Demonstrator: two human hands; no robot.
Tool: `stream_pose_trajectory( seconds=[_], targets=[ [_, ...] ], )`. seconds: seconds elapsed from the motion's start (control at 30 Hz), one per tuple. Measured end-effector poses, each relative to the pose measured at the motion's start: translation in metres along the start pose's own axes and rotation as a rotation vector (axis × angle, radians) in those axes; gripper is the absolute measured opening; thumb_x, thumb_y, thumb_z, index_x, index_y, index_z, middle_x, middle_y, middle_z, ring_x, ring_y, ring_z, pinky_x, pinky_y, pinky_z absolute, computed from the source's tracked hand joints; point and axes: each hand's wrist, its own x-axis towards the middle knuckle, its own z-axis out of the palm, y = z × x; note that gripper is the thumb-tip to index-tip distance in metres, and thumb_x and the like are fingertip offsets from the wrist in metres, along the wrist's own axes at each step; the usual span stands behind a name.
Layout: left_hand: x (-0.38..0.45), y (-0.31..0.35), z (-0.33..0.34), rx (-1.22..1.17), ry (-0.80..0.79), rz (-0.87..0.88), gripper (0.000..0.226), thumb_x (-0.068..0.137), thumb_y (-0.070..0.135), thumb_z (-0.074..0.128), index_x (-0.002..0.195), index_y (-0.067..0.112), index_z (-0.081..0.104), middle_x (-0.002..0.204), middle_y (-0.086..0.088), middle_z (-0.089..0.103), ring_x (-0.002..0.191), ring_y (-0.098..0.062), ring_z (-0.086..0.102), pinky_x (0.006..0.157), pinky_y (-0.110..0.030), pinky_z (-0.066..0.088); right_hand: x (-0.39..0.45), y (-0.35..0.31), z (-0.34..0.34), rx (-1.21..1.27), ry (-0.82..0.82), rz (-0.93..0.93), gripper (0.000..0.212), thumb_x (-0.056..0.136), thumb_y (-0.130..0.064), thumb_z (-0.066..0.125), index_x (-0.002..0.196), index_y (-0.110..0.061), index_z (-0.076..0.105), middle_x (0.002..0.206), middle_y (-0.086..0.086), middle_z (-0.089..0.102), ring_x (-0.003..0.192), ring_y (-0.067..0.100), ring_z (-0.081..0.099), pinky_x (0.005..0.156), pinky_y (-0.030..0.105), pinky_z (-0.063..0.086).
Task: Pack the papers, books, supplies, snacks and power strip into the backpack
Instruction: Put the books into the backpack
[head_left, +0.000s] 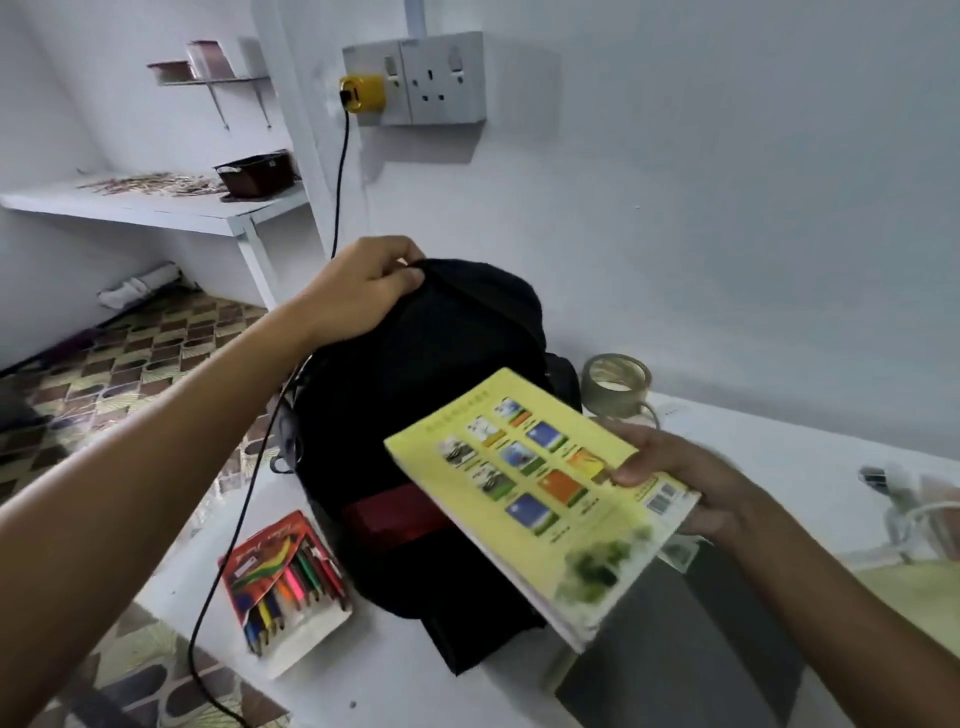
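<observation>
White table (405, 670) against a pale wall, patterned tile floor (130, 364) to the left. Double socket (415, 78) on the wall with one yellow plug (362, 92), black cable (340, 171) running down past the table edge. Two shelves (156, 202) in the far corner.

Count: one backpack (415, 395), one book (540, 499), one pencil pack (285, 577), one tape roll (615, 383).

Backpack is black, red patch on the front, standing on the table by the wall. Left hand (358, 291) pinches its top edge. Right hand (675, 478) grips the book, thumb on the cover, held tilted over the backpack's front. Book is yellow with a grid of small pictures. Pencil pack lies just left of the backpack, tape behind it to the right.
</observation>
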Motion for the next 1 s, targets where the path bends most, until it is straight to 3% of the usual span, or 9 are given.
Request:
stream_pose_trajectory(
  seconds=[0.17,0.3,0.4,0.5,0.57,0.63,0.77,0.83,1.0],
  targets=[
    [-0.001,0.026,-0.016,0.105,0.01,0.165,0.012,0.096,0.012,0.052,0.092,0.018,0.061,0.079,0.005,0.062,0.073,-0.006,0.055,0.067,-0.011,0.04,0.059,0.001,0.025,0.078,0.164,0.136,0.077,0.056,0.007,0.075,0.129,0.005,0.051,0.13,0.029,0.054,0.104,0.037,0.065,0.085,0.04,0.057],
    [-0.007,0.029,-0.014,0.143,0.001,0.244,0.013,0.095,0.01,0.052,0.095,0.013,0.064,0.085,-0.001,0.065,0.08,-0.013,0.057,0.069,-0.012,0.039,0.107,-0.017,0.036,0.01,0.447,0.191,0.053,0.07,0.008,0.058,0.123,0.004,0.054,0.122,0.022,0.062,0.104,0.033,0.065,0.082,0.044,0.056],
    [-0.012,0.032,-0.014,0.09,0.0,0.281,0.013,0.095,0.013,0.05,0.095,0.015,0.063,0.085,0.002,0.066,0.078,-0.006,0.058,0.068,-0.01,0.039,0.14,-0.028,0.037,-0.125,0.551,0.207,0.028,0.083,0.009,0.052,0.109,0.004,0.06,0.1,0.019,0.07,0.086,0.03,0.069,0.073,0.044,0.059],
    [-0.018,0.039,-0.012,0.069,0.003,0.357,0.015,0.092,0.016,0.048,0.094,0.014,0.062,0.08,0.005,0.064,0.077,-0.006,0.056,0.069,-0.012,0.039,0.168,-0.024,0.027,-0.322,0.616,0.247,0.023,0.085,0.006,0.056,0.105,0.0,0.063,0.082,0.01,0.07,0.079,0.025,0.066,0.075,0.041,0.057],
    [-0.02,0.041,-0.011,0.09,0.006,0.396,0.015,0.092,0.014,0.048,0.095,0.013,0.063,0.077,0.01,0.062,0.077,-0.003,0.056,0.067,-0.008,0.037,0.183,-0.02,0.02,-0.542,0.702,0.2,0.035,0.087,0.004,0.058,0.122,0.001,0.059,0.103,0.013,0.068,0.095,0.029,0.064,0.091,0.044,0.052],
    [-0.022,0.04,-0.01,0.106,0.006,0.41,0.015,0.093,0.013,0.048,0.095,0.013,0.063,0.077,0.01,0.062,0.077,-0.003,0.056,0.067,-0.009,0.038,0.193,-0.016,0.016,-0.941,0.759,0.192,0.042,0.096,-0.008,0.052,0.137,-0.001,0.046,0.136,0.013,0.052,0.124,0.03,0.049,0.107,0.033,0.035],
    [-0.019,0.031,-0.01,0.108,0.064,0.408,0.014,0.095,0.011,0.047,0.096,0.01,0.062,0.079,-0.002,0.065,0.075,-0.012,0.056,0.069,-0.019,0.04,0.194,-0.006,0.016,-1.804,0.679,0.242,0.037,0.097,-0.024,0.046,0.127,-0.005,0.055,0.135,0.017,0.052,0.12,0.031,0.051,0.092,0.032,0.042],
    [-0.016,0.023,-0.011,0.135,0.076,0.405,0.015,0.095,0.011,0.047,0.096,0.01,0.062,0.079,-0.002,0.065,0.075,-0.011,0.056,0.069,-0.018,0.039,0.193,0.004,0.024,-2.042,0.563,0.376,0.045,0.093,-0.035,0.047,0.131,-0.012,0.053,0.139,0.014,0.049,0.127,0.032,0.046,0.105,0.041,0.037],
    [-0.013,0.015,-0.003,0.134,0.056,0.383,0.016,0.094,0.012,0.048,0.096,0.011,0.063,0.081,-0.002,0.066,0.076,-0.008,0.056,0.069,-0.013,0.039,0.181,0.032,0.027,-2.044,0.307,0.244,0.058,0.077,-0.062,0.06,0.127,-0.034,0.054,0.13,0.007,0.056,0.123,0.034,0.047,0.107,0.052,0.03]
  ],
)
